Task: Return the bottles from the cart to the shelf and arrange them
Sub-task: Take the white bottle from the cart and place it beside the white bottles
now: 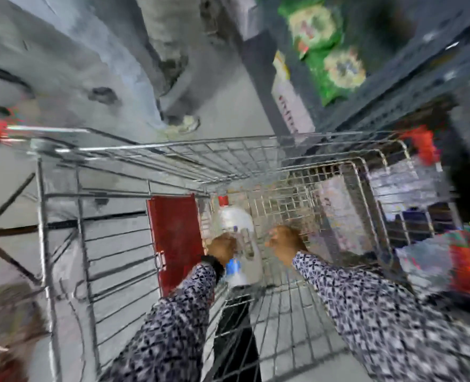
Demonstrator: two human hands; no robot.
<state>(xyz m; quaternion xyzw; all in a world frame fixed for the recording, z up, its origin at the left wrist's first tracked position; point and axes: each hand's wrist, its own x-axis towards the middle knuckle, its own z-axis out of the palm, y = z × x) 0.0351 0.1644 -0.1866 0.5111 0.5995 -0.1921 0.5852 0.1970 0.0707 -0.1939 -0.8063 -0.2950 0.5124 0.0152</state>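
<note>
I look down into a wire shopping cart (173, 158). Two clear bottles lie in its basket: one with a red cap (232, 216) farther away, and one with a blue cap (244, 267) nearer me. My left hand (222, 249) is curled around the blue-capped bottle near its neck. My right hand (284, 244) hovers just right of the bottles, fingers bent and apart, holding nothing. The picture is blurred, so the exact grip is hard to make out. The shelf (380, 86) rises at the upper right.
A dark red flap (175, 241) stands inside the cart left of the bottles. Green packets (327, 59) and white boxes (290, 106) sit on the shelf. Packaged goods (448, 257) are stacked at the right beside the cart. Grey floor (90, 64) lies beyond the cart.
</note>
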